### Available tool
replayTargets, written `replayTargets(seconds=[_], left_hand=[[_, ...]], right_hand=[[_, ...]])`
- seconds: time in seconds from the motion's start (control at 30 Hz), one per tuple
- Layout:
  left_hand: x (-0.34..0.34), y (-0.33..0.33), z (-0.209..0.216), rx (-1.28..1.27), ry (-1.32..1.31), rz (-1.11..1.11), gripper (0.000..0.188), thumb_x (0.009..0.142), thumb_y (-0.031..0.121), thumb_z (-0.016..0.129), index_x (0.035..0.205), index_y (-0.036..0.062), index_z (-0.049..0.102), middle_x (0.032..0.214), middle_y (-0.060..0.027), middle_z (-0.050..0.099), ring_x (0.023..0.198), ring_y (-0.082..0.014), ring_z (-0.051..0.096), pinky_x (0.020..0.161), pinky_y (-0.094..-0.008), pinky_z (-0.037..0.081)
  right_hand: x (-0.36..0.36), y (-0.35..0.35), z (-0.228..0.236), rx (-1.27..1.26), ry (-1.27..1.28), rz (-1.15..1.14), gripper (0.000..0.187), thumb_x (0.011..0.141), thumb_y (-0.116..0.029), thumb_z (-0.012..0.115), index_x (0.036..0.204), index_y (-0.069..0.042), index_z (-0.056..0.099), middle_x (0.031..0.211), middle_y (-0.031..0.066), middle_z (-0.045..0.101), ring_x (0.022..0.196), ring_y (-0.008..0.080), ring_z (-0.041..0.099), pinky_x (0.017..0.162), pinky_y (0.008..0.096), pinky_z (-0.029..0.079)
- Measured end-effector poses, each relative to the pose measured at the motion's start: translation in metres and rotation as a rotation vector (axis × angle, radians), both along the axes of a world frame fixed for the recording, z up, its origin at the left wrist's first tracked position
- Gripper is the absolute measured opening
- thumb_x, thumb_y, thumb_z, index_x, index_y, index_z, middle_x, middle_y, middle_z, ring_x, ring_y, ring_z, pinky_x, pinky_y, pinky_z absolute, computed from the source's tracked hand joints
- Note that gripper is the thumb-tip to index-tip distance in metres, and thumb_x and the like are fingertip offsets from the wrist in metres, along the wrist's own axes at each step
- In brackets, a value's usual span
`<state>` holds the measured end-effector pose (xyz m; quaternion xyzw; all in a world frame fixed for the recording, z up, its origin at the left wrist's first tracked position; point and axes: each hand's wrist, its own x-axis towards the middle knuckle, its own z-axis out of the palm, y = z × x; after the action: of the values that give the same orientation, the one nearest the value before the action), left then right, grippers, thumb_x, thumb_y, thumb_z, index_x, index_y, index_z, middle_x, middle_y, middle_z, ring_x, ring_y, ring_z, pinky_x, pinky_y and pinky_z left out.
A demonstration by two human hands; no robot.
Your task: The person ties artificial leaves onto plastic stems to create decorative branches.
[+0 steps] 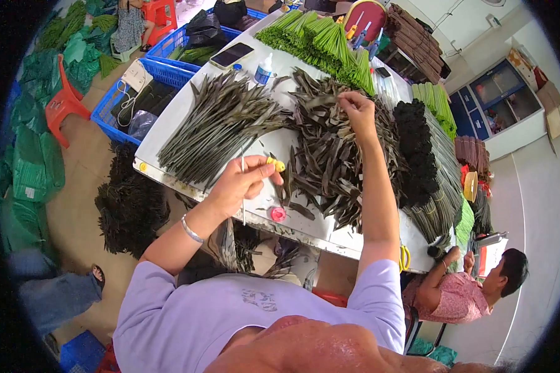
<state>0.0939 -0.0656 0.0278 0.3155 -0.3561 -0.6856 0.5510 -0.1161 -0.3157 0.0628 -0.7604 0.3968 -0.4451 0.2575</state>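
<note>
My left hand (246, 179) is closed, with a thin white stick (243, 199) between its fingers. A small yellow piece (276, 165) sits at its thumb and fingertips; its kind is unclear. My right hand (358, 114) reaches over a heap of dark, strip-like artificial leaves (330, 158), its thumb and fingers pinched on one dark leaf (323, 100). Left of the heap lies a fanned bundle of dark-leaved stems (211, 133). A round pink object (278, 214) rests near the table's front edge, below my left hand.
On the white table (152, 152) are a phone (231, 55), a small glue bottle (264, 69) and green stem bundles (311, 40). Black-tipped stems (426, 161) line the right side. Blue crates (115, 115) stand left. A co-worker (457, 286) sits at right, near yellow-handled scissors (405, 258).
</note>
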Motion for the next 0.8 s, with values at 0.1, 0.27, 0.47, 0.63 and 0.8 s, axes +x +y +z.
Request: replayTargets(seconds=[0.1,0.27,0.47,0.63,0.8], left_hand=[[-0.003,-0.005,0.002,-0.009,0.044,0.058,0.021,0.092,0.018,0.051,0.094,-0.0018,0.058,0.082,-0.0058,0.062,0.04,-0.0002,0.025,0.037,-0.0179,0.016],[-0.012,0.009,0.008,-0.003,0.043,0.055,0.022,0.092,0.02,0.051,0.095,-0.0012,0.058,0.082,-0.0067,0.062,0.04,-0.0002,0.025,0.037,-0.0176,0.016],[-0.015,0.025,0.003,0.028,0.07,0.039,0.022,0.092,0.019,0.052,0.1,0.0008,0.06,0.08,-0.0053,0.063,0.041,0.0005,0.024,0.038,-0.017,0.016],[-0.008,0.032,0.001,0.066,0.071,0.022,0.019,0.093,0.017,0.05,0.096,-0.0004,0.057,0.079,-0.0058,0.061,0.04,-0.0001,0.025,0.037,-0.0178,0.016],[0.003,0.038,-0.009,0.072,0.067,0.074,0.018,0.092,0.019,0.053,0.094,0.0011,0.058,0.079,-0.0055,0.062,0.041,0.0002,0.026,0.037,-0.0176,0.017]], right_hand=[[-0.02,0.022,0.006,0.215,0.11,0.32,0.011,0.078,-0.003,0.062,0.087,0.002,0.066,0.075,0.006,0.065,0.07,0.0121,0.058,0.062,0.0284,0.045],[-0.008,0.041,0.0,-0.069,0.546,0.128,0.012,0.074,-0.01,0.065,0.084,-0.003,0.068,0.076,0.0125,0.064,0.071,0.0287,0.061,0.067,0.0358,0.048],[0.053,0.035,-0.037,-0.327,0.772,-0.167,0.02,0.071,-0.025,0.07,0.07,-0.005,0.068,0.08,0.0144,0.064,0.082,0.0323,0.058,0.073,0.0402,0.048],[0.045,0.007,-0.062,-0.297,0.633,-0.101,0.016,0.072,-0.021,0.067,0.071,-0.005,0.068,0.073,0.014,0.063,0.072,0.031,0.059,0.068,0.0397,0.049],[0.003,0.048,-0.003,-0.097,0.347,-0.113,0.015,0.075,-0.017,0.066,0.076,-0.002,0.066,0.07,0.0158,0.063,0.063,0.0294,0.06,0.062,0.0369,0.047]])
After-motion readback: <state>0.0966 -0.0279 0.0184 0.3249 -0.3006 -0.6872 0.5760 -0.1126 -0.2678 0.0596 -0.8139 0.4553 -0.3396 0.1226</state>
